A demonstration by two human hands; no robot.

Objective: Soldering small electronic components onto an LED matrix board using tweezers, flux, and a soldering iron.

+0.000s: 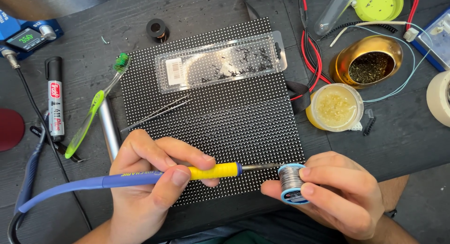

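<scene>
My left hand [150, 178] grips a soldering iron [140, 177] with a blue handle and yellow grip, held level over the near edge of a black dotted LED panel [225, 117]. Its metal tip points right and reaches a small spool of solder wire [291, 182], which my right hand [335, 192] holds between thumb and fingers. Metal tweezers [157, 113] lie on the panel's left part. A clear plastic blister pack [220, 61] holding tiny black parts rests across the panel's far side.
A green toothbrush [93, 108], a metal rod [108, 127] and a marker [55, 98] lie left of the panel. A soldering station display [26, 37] sits far left. A flux jar [335, 107], a brass tip-cleaner bowl [368, 61] and red and black wires [311, 52] crowd the right.
</scene>
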